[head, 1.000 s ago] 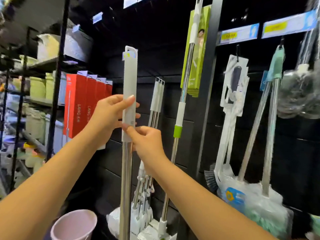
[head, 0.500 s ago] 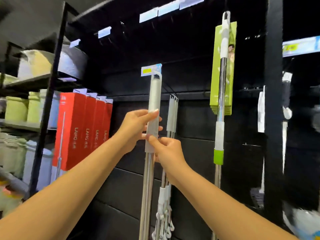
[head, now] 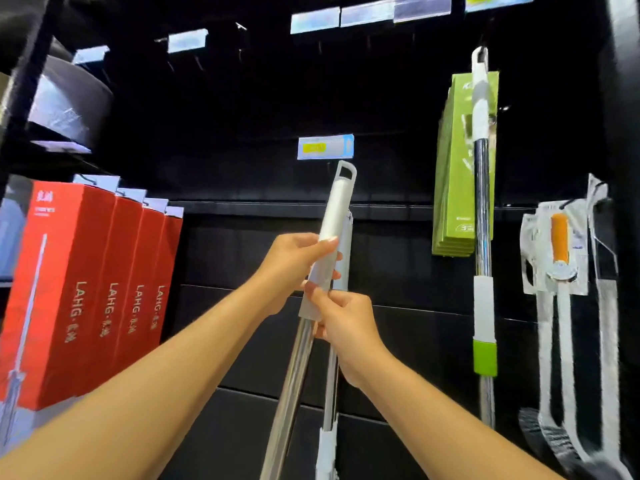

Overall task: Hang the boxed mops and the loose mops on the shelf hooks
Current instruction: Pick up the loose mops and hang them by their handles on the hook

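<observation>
Left hand (head: 294, 268) grips mop (head: 337, 202) beside 4 "LAHG" boxes (head: 69, 289).

Mop (head: 313, 306): matt white plastic grip, shiny metal shaft; glossy red boxes (head: 86, 282).

A shop: price tags (head: 325, 147) above hooks, 4 red boxed mops (head: 86, 289)

A black panelled display wall (head: 415, 306) filled the view, dimly lit, with pale price labels (head: 325, 147) along it and a dark shelving rack (head: 22, 64) at left
</observation>
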A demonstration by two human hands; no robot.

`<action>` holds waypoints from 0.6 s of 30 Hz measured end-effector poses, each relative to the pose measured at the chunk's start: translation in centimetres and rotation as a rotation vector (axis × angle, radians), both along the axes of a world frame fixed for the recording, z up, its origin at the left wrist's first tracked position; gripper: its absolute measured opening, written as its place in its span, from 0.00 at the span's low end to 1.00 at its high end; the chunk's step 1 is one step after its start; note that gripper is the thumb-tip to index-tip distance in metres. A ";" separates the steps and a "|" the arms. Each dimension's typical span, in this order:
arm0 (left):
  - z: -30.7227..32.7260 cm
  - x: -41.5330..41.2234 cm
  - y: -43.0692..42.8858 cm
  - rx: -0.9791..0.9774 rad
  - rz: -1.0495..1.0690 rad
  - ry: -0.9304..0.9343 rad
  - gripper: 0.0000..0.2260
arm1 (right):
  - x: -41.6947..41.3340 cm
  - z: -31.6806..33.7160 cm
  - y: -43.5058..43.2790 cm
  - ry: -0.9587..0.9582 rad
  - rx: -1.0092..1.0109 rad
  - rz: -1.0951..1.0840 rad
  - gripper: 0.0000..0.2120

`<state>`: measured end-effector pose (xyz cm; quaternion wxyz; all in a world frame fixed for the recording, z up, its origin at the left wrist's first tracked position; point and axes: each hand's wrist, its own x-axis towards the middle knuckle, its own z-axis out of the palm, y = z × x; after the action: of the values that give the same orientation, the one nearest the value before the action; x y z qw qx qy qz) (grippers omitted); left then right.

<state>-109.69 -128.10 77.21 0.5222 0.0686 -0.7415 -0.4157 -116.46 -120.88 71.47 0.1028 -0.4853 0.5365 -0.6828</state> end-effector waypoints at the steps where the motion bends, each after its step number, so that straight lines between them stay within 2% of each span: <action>1: 0.1 -0.3 -0.7 -0.002 -0.003 0.001 0.10 | -0.2 0.2 -0.8 -0.003 -0.001 -0.007 0.12; 5: 0.9 -1.6 -3.5 -0.016 -0.020 0.013 0.04 | -1.3 1.0 -3.8 -0.006 -0.017 -0.028 0.10; 11: 3.2 -3.2 -7.8 -0.017 -0.071 0.052 0.15 | -3.4 3.2 -7.8 0.051 -0.058 -0.055 0.08; 18: 4.1 -5.8 -11.2 -0.009 -0.173 0.124 0.13 | -6.5 4.4 -10.5 0.128 -0.078 -0.115 0.10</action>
<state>-115.51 -139.33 81.31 0.5297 -0.0240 -0.7127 -0.4592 -123.00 -131.41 75.84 0.0097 -0.5000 0.5418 -0.6756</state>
